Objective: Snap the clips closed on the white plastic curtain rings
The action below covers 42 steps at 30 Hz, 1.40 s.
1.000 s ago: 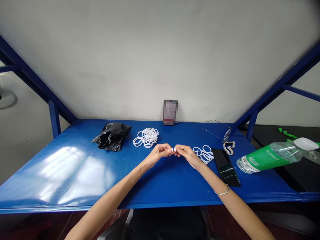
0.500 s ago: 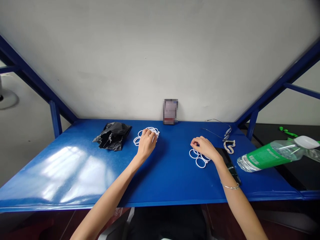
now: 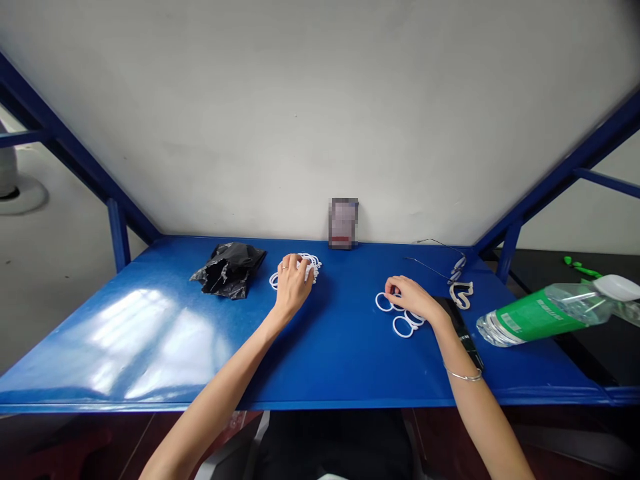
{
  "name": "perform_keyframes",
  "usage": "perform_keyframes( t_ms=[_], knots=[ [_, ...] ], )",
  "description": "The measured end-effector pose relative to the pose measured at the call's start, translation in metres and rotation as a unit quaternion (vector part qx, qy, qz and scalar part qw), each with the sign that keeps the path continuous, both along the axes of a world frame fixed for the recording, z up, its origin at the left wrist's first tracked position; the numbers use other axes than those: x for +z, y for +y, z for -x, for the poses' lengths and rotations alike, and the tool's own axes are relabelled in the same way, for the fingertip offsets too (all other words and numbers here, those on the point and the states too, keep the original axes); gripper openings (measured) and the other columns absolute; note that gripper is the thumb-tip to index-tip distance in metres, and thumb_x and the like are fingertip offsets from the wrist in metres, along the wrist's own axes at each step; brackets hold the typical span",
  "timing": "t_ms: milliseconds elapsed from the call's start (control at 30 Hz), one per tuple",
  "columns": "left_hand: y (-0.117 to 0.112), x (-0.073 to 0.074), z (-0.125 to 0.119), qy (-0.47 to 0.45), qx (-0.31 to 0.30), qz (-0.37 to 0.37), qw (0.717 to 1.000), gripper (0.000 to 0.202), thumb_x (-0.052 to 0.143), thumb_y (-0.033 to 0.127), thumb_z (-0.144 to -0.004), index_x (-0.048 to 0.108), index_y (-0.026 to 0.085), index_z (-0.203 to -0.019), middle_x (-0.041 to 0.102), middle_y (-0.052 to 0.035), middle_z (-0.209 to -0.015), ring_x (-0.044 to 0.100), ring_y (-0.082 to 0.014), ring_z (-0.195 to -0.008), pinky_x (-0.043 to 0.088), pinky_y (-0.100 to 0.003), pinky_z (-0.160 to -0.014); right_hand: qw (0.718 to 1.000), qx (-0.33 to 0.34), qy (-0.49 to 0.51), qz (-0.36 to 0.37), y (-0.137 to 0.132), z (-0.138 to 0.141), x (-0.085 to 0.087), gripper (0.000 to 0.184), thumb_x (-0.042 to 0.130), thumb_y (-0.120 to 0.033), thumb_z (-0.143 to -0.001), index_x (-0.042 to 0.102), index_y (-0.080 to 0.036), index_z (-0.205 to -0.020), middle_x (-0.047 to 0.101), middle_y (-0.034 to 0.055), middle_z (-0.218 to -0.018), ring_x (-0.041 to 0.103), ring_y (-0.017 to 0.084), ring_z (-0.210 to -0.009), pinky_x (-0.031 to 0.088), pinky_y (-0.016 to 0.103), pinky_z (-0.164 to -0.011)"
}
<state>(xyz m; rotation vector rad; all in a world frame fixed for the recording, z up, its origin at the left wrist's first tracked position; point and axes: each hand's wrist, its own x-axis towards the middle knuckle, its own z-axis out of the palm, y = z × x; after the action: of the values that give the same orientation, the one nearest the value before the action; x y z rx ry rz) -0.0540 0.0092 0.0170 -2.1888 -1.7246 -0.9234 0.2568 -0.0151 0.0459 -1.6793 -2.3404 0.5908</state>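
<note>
On the blue tabletop [image 3: 150, 333], my hands are well apart. My left hand [image 3: 291, 285] lies on the far pile of white plastic rings [image 3: 311, 265], fingers curled over it; I cannot tell if it grips any. My right hand [image 3: 414, 299] rests on the smaller cluster of white rings [image 3: 401, 326], fingers bent, hold not discernible. A black plastic bag [image 3: 229, 270] sits left of the pile, and a dark phone [image 3: 467, 337] just right of the cluster.

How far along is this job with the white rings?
Looks early. Done: a few white rings lie spread by the right hand, which touches them. In hand: the left hand rests on the bigger heap of rings. Left: that heap seems much fuller than the spread group, so most probably remains.
</note>
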Motion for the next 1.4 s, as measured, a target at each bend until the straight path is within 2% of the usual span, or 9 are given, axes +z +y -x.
perform_keyframes(
  t_ms=[167, 300, 400, 533, 700, 867, 1100, 1233, 1400],
  knots=[
    [-0.016, -0.002, -0.018, -0.118, -0.172, 0.007, 0.978, 0.018, 0.048, 0.028, -0.095, 0.063, 0.019, -0.092, 0.062, -0.0071, -0.092, 0.056, -0.0211, -0.093, 0.045, -0.034, -0.083, 0.998, 0.024, 0.059, 0.004, -0.008, 0.03, 0.002, 0.017, 0.046, -0.038, -0.093, 0.053, -0.023, -0.088, 0.051, -0.004, -0.064, 0.046, 0.013, -0.057, 0.033, 0.024, -0.054],
    [-0.033, -0.008, -0.037, -0.208, -0.273, 0.183, 0.921, 0.027, 0.05, 0.038, -0.095, 0.067, 0.018, -0.098, 0.065, -0.0056, -0.091, 0.06, -0.0158, -0.078, 0.046, -0.027, -0.071, 0.989, 0.087, 0.116, -0.04, -0.017, 0.058, -0.005, 0.015, 0.048, -0.034, -0.094, 0.055, -0.022, -0.089, 0.059, -0.0005, -0.081, 0.049, 0.011, -0.062, 0.036, 0.024, -0.059],
    [-0.04, -0.01, -0.044, -0.248, -0.322, 0.278, 0.87, 0.034, 0.05, 0.043, -0.093, 0.071, 0.017, -0.088, 0.066, -0.0048, -0.081, 0.058, -0.0139, -0.068, 0.042, -0.025, -0.064, 0.98, 0.119, 0.149, -0.056, -0.023, 0.07, -0.01, 0.016, 0.048, -0.033, -0.095, 0.057, -0.021, -0.088, 0.061, 0.0021, -0.087, 0.051, 0.012, -0.064, 0.038, 0.025, -0.061],
    [-0.038, -0.009, -0.044, -0.369, -0.311, 0.38, 0.789, 0.044, 0.057, 0.056, -0.085, 0.069, 0.014, -0.084, 0.062, -0.0023, -0.067, 0.055, -0.0122, -0.057, 0.038, -0.024, -0.056, 0.969, 0.106, 0.212, -0.066, -0.025, 0.075, -0.013, 0.018, 0.048, -0.036, -0.096, 0.06, -0.022, -0.094, 0.062, 0.0045, -0.093, 0.053, 0.013, -0.067, 0.041, 0.027, -0.063],
    [-0.036, -0.004, -0.044, -0.508, -0.3, 0.435, 0.68, 0.051, 0.07, 0.061, -0.071, 0.062, 0.012, -0.081, 0.064, -0.0022, -0.069, 0.053, -0.0091, -0.052, 0.035, -0.022, -0.051, 0.952, 0.002, 0.305, -0.012, -0.021, 0.074, -0.014, 0.029, 0.057, -0.043, -0.089, 0.061, -0.021, -0.108, 0.065, 0.0033, -0.087, 0.052, 0.012, -0.06, 0.042, 0.027, -0.058],
    [-0.04, 0.002, -0.046, -0.541, -0.314, 0.448, 0.638, 0.048, 0.071, 0.059, -0.072, 0.059, 0.012, -0.078, 0.064, -0.0027, -0.069, 0.057, -0.0102, -0.058, 0.039, -0.023, -0.058, 0.932, 0.001, 0.353, 0.084, -0.021, 0.076, -0.018, 0.032, 0.057, -0.05, -0.087, 0.063, -0.018, -0.088, 0.064, 0.0012, -0.075, 0.05, 0.01, -0.052, 0.039, 0.026, -0.053],
    [-0.042, 0.005, -0.045, -0.476, -0.363, 0.505, 0.622, 0.051, 0.061, 0.065, -0.078, 0.051, 0.015, -0.072, 0.054, 0.0023, -0.052, 0.05, -0.0093, -0.05, 0.033, -0.023, -0.054, 0.9, 0.065, 0.396, 0.172, -0.028, 0.08, -0.011, 0.04, 0.06, -0.055, -0.084, 0.053, -0.018, -0.072, 0.05, -0.0039, -0.061, 0.043, 0.008, -0.054, 0.032, 0.023, -0.052],
    [-0.042, 0.007, -0.044, -0.509, -0.393, 0.516, 0.566, 0.051, 0.066, 0.063, -0.075, 0.047, 0.016, -0.067, 0.034, 0.009, -0.048, 0.03, -0.0049, -0.045, 0.03, -0.023, -0.052, 0.848, 0.09, 0.468, 0.233, -0.027, 0.081, -0.014, 0.041, 0.065, -0.055, -0.08, 0.048, -0.019, -0.072, 0.039, -0.007, -0.061, 0.031, 0.006, -0.053, 0.023, 0.022, -0.051],
    [-0.043, 0.011, -0.044, -0.549, -0.399, 0.535, 0.502, 0.049, 0.073, 0.059, -0.071, 0.053, 0.014, -0.067, 0.03, 0.0087, -0.049, 0.021, -0.004, -0.047, 0.019, -0.025, -0.052, 0.818, 0.095, 0.511, 0.247, -0.027, 0.085, -0.017, 0.044, 0.058, -0.06, -0.085, 0.053, -0.018, -0.071, 0.035, -0.0072, -0.056, 0.024, 0.007, -0.05, 0.016, 0.025, -0.05]
  ],
)
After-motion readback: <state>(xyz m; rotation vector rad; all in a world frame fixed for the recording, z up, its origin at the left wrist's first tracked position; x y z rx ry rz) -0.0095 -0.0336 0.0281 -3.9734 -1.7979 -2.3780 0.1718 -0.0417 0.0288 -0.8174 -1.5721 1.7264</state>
